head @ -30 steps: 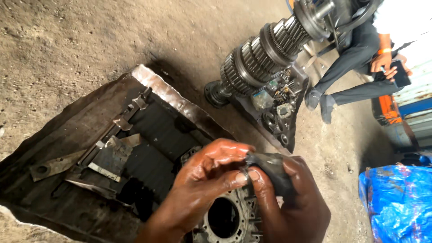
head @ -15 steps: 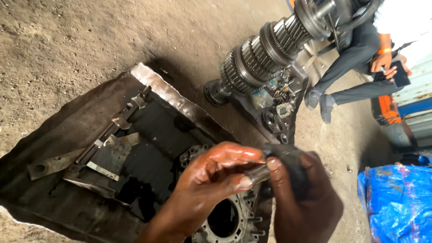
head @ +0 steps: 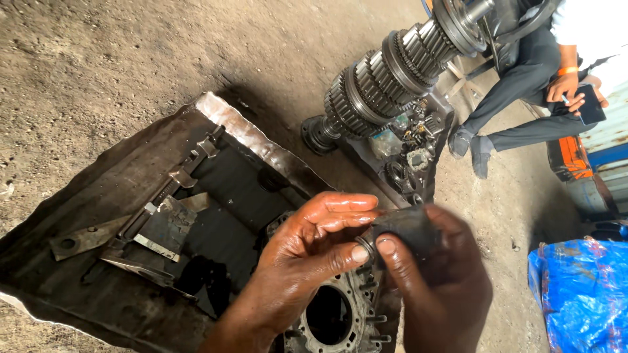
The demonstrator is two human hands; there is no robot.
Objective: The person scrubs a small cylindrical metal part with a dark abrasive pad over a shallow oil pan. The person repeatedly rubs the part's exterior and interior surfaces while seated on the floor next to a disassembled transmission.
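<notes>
Both my hands meet over a greasy metal housing (head: 340, 317) with a round bore and studs. My left hand (head: 307, 252) pinches one end of a small dark oily part (head: 402, 229) between thumb and fingers. My right hand (head: 435, 287) wraps the other end of the same part, thumb pressed near a ring at its edge. Most of the part is hidden by my fingers. The housing rests at the near edge of a battered, oil-blackened metal tray (head: 242, 134).
Flat metal bars and shift forks (head: 154, 219) lie in the tray's left half. A long gear shaft (head: 392, 75) with several gears leans above a box of small parts (head: 409, 153). A seated person (head: 536, 78) holds a phone at upper right. A blue plastic sheet (head: 582, 294) lies at right.
My hands and the dark part have shifted slightly right and stayed clasped together; my right thumb now presses on the part's ring edge. Nothing else has moved.
</notes>
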